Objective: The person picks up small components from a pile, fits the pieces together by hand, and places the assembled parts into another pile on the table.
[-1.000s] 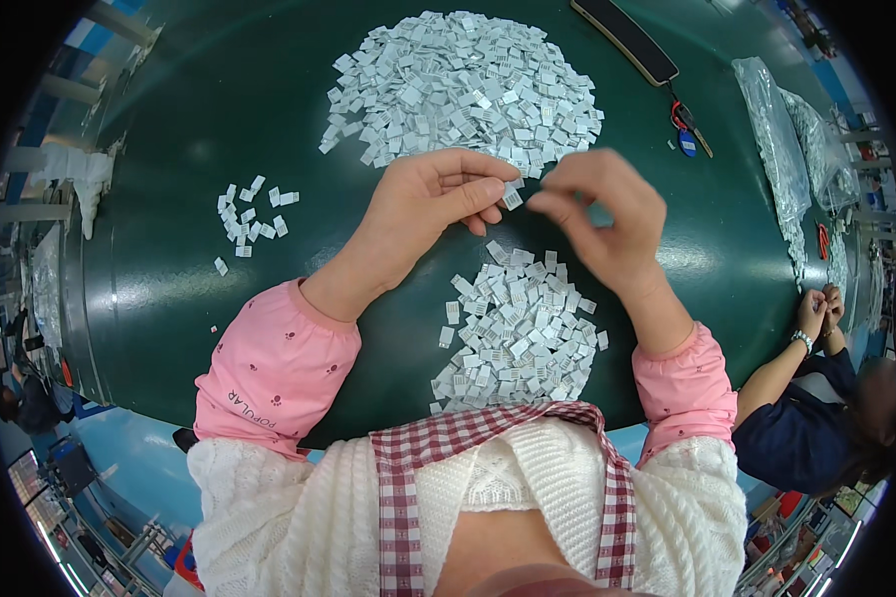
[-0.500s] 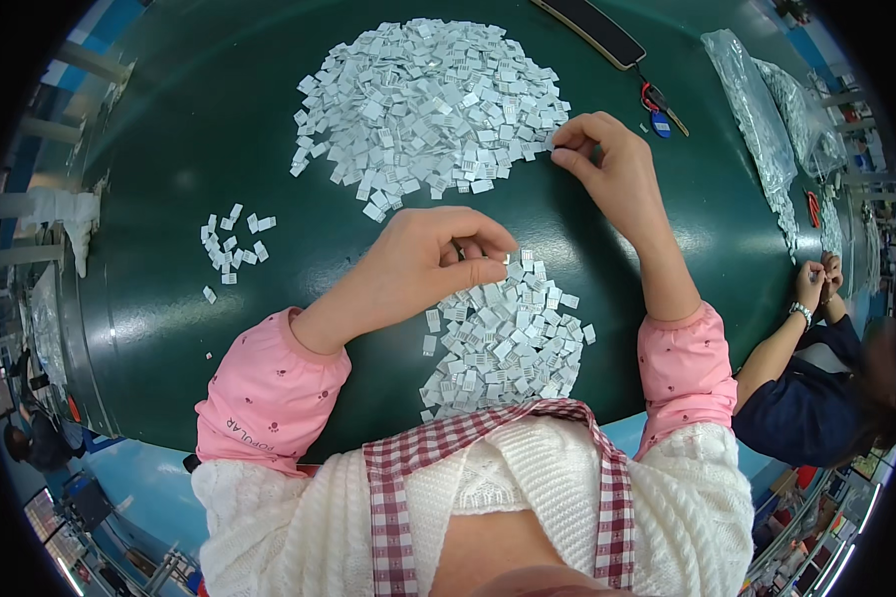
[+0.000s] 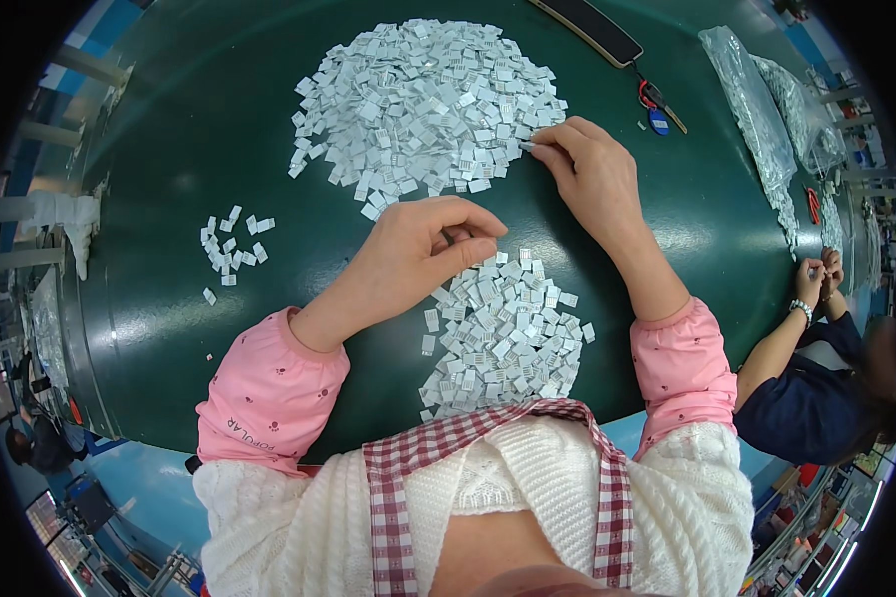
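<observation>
Your right hand reaches toward the upper middle of the frame, its fingers pinched shut on one small pale grey rectangular tag at the right edge of the big heap of such tags spread over the dark green counter. The heap lies to the left of and above those fingertips, so the right hand is plainly the nearer one to it.

Your left hand sits lower, near the centre, curled with thumb and forefinger closed together. They seem to grip a tag, though it is too small and hidden to be sure. Directly below and to the right of it, touching nothing of your hand, lies the smaller sorted pile of grey tags, close to your chest.

A small scatter of the same tags rests well apart at the left of the frame. At the upper right lie a long black flat bar, a red-handled snipper with a blue tag and clear plastic bags. At the right edge, another person's hands work over the same counter.
</observation>
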A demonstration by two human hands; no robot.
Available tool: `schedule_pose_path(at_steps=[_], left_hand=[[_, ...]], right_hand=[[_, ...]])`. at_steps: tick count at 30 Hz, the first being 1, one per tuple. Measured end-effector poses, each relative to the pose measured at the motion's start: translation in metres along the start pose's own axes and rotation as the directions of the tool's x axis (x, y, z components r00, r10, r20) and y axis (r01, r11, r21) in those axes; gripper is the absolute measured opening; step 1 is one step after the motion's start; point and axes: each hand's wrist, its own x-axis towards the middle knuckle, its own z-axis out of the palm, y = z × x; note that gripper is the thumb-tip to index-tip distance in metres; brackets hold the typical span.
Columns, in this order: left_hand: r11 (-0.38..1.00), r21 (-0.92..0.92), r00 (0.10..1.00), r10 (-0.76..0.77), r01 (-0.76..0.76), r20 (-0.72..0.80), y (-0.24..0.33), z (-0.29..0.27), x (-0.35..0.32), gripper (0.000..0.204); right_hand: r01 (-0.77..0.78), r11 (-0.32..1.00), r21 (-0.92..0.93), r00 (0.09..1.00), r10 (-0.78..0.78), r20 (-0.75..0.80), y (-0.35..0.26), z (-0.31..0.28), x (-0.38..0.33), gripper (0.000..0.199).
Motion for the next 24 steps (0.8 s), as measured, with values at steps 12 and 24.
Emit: schedule_pose_path(at_steps=[12,24], left_hand=[[0.764,-0.63,0.978,-0.208,0.142,-0.031,-0.004,-0.01,0.005,0.018],[0.722,-0.668,0.972,-0.234,0.18,0.009,-0.006,-0.011,0.003,0.017]], right_hand=[[0.301,0.787,0.539,0.951,-0.29,-0.108,-0.033,-0.002,-0.009,0.016],[-0.053,0.699,0.713,0.985,-0.081,0.153,-0.043,-0.006,-0.013,0.021]])
